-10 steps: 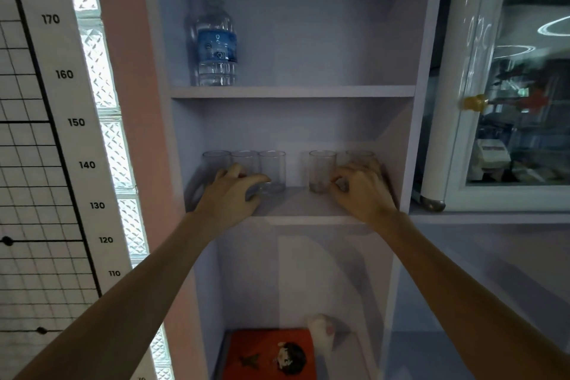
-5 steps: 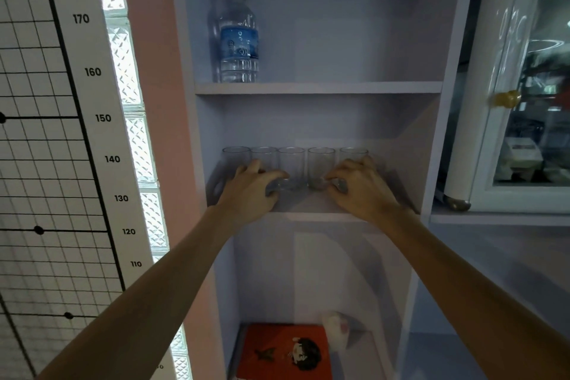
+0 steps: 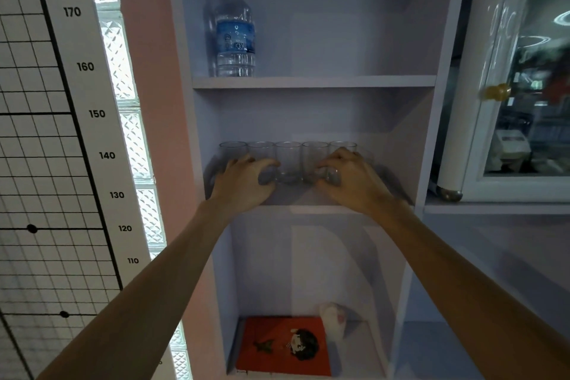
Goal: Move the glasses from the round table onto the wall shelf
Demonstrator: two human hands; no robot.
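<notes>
Several clear glasses stand in a tight row on the middle board of the pale wall shelf [image 3: 311, 209]. The middle glass [image 3: 288, 160] stands free between my hands. My left hand [image 3: 243, 183] curls around the second glass from the left [image 3: 260, 148], thumb across its base. The leftmost glass [image 3: 232, 151] shows just behind its fingers. My right hand [image 3: 350, 179] wraps the rightmost glass [image 3: 343, 145], thumb low beside the neighbouring glass [image 3: 314, 157]. Both hands hide the lower halves of the glasses they hold. The round table is out of view.
A water bottle [image 3: 235, 31] stands on the board above. On the lowest board lie a red book [image 3: 283, 345] and a small white object [image 3: 333, 318]. A glass-door cabinet [image 3: 521, 86] is at the right, a height chart [image 3: 86, 114] at the left.
The gap between the left and right groups of glasses has closed: my right hand slid its glasses left against the others. My left hand stayed on its glass.
</notes>
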